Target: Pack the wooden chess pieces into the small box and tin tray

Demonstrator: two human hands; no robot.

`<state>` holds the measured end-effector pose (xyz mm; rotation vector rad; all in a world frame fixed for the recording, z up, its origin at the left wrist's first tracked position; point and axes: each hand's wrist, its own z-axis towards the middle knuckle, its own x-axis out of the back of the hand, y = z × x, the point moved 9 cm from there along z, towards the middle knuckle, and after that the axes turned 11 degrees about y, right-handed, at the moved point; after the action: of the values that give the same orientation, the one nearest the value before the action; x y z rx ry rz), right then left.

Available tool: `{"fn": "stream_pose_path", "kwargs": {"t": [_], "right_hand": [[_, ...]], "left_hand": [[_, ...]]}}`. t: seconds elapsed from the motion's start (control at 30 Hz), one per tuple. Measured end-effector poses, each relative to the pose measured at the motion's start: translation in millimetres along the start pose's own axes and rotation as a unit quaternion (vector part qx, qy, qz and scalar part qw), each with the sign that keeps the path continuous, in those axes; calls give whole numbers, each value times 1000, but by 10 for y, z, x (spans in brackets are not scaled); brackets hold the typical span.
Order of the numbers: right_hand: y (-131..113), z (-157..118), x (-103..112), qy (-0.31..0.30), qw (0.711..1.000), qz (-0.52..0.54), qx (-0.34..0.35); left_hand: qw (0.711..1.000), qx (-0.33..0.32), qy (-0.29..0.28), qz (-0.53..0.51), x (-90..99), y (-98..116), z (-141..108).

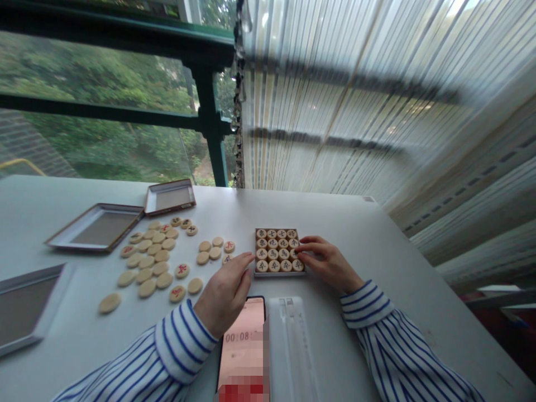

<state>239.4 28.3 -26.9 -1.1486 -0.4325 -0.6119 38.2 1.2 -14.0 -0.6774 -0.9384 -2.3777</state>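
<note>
A small shallow box (279, 274) stands on the table, filled with rows of round wooden Chinese chess pieces (273, 254) marked with black characters. My right hand (330, 263) is at the box's right side; its fingers are apart, and the fingertips reach the rim and partly cover pieces in the right column. My left hand (226, 291) lies just left of the box, fingers stretched toward its edge and gripping nothing visible. Beside that hand, loose pieces (215, 253) lie on the table, a few with red characters showing. One black-marked piece (227, 259) sits close to my left fingers.
More loose pieces (154, 249), mostly blank side up, spread over the left. Shallow trays (103, 212), (170, 195) and a third tray (37, 312) lie farther left. A phone (243, 346) showing a timer and a clear plastic case (291, 340) lie nearest me. Window and string curtain stand behind.
</note>
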Motion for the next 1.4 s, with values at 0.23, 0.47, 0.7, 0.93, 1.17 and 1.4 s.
{"fn": "stream_pose_path", "kwargs": {"t": [0.23,0.47,0.7,0.93,1.17,1.4], "right_hand": [[-2,-4,0,5,1000,9,12],[2,-4,-3,1,1000,3,9],[-36,-1,16,0,1000,7,7],[51,10,45,41,999,6,-11],[114,52,24,81,996,12,-16],[104,83,33,86,996,-7,-18]], "left_hand": [[1000,-3,-1,0,-1,-5,-1],[1000,-4,-2,0,-2,3,4],[1000,-2,-2,-1,-4,-13,1],[1000,-6,0,1,4,-8,-6],[1000,-8,2,2,-5,-11,6],[1000,-5,2,1,-2,-23,-4]]}}
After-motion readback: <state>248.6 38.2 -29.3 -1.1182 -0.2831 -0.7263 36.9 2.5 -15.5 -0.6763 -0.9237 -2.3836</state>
